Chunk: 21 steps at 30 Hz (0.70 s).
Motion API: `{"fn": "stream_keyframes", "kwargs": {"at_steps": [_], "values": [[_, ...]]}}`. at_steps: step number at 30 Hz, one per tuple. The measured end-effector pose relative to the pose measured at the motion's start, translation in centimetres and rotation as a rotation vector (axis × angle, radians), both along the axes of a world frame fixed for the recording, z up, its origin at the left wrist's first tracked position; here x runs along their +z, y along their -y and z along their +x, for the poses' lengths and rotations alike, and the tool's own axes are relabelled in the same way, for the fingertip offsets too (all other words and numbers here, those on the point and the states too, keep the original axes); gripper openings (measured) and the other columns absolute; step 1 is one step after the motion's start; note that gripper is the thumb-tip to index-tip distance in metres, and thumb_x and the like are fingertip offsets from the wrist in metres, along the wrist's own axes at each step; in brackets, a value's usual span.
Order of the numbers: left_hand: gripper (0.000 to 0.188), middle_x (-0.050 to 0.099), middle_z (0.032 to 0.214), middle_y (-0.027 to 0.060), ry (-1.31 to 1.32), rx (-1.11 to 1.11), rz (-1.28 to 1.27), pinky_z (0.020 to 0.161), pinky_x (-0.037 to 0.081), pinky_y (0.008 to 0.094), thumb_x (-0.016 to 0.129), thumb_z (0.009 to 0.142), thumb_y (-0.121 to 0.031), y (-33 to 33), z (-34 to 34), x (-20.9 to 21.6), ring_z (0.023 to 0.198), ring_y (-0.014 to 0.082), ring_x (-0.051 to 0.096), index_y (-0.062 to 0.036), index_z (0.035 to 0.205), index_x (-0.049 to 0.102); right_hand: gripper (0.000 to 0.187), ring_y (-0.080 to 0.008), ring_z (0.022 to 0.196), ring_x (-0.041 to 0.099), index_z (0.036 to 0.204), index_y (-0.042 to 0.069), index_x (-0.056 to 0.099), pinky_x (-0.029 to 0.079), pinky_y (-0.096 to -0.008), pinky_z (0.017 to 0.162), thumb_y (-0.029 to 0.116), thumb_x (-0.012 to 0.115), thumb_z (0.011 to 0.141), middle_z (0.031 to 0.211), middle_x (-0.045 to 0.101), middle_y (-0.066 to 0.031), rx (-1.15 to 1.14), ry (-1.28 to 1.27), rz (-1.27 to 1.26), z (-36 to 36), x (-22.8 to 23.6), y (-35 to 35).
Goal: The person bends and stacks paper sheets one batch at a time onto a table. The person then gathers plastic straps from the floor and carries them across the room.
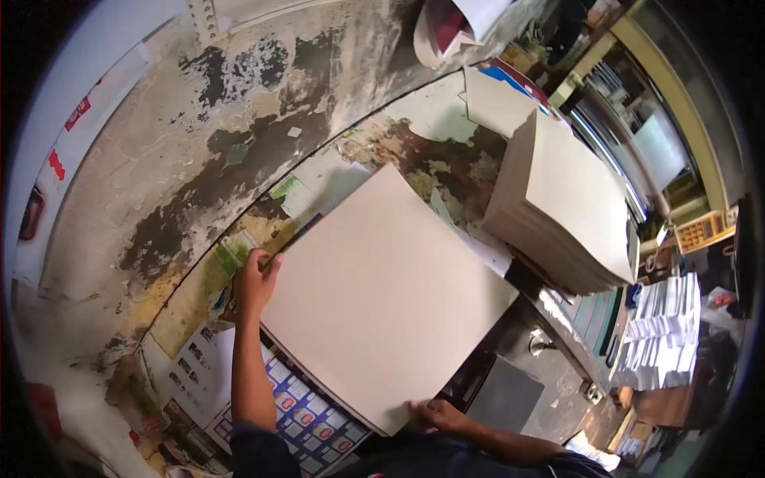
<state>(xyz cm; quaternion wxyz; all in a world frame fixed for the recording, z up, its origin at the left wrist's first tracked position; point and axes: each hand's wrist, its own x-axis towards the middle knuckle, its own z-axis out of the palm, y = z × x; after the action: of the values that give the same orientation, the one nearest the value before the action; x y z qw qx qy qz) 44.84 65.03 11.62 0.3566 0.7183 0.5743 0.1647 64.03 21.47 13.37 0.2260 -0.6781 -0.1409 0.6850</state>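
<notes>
A large pale grey-beige cardboard sheet (382, 295) lies in front of me at a slant, with further layers showing under its near-left edge. My left hand (256, 283) is at its left corner, thumb and forefinger apart, the other fingers partly hidden; whether it presses on the edge is hard to see. At the near corner, the curled fingers of my right hand (438, 416) grip the sheet's edge. Below the left edge lie printed sheets (307, 410) with a blue pattern and small pictures.
A tall stack of similar cardboard (566, 191) stands at the right, beyond the sheet. A peeling, stained wall (231, 151) runs along the left and back. Farther right are a machine with a yellowish frame (677, 103), bundled white paper (661, 334) and a dark grey board (506, 394).
</notes>
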Motion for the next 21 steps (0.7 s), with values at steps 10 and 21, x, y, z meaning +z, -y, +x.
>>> {"fn": "stream_keyframes", "kwargs": {"at_steps": [10,21], "values": [[0.053,0.044,0.135,0.0136,0.751,0.486,-0.71,0.106,0.033,0.0414,0.057,0.093,-0.033,24.6,-7.1,-4.8,0.122,0.0277,0.045,-0.0068,0.137,0.041,0.07,-0.0427,0.101,0.062,0.114,-0.006,0.06,0.048,-0.0449,0.087,0.059,0.053,0.09,0.098,0.066,-0.0284,0.306,1.146,0.366,24.4,2.4,-28.8],[0.048,0.043,0.141,0.0136,1.053,0.715,-1.007,0.11,0.03,0.0372,0.053,0.096,-0.021,25.7,-3.5,0.2,0.132,0.0255,0.04,-0.0014,0.137,0.038,0.09,-0.0466,0.109,0.059,0.107,-0.011,0.064,0.045,-0.0465,0.094,0.073,0.04,0.087,0.106,0.064,-0.0332,0.231,0.888,0.138,23.4,1.3,-31.9]]}}
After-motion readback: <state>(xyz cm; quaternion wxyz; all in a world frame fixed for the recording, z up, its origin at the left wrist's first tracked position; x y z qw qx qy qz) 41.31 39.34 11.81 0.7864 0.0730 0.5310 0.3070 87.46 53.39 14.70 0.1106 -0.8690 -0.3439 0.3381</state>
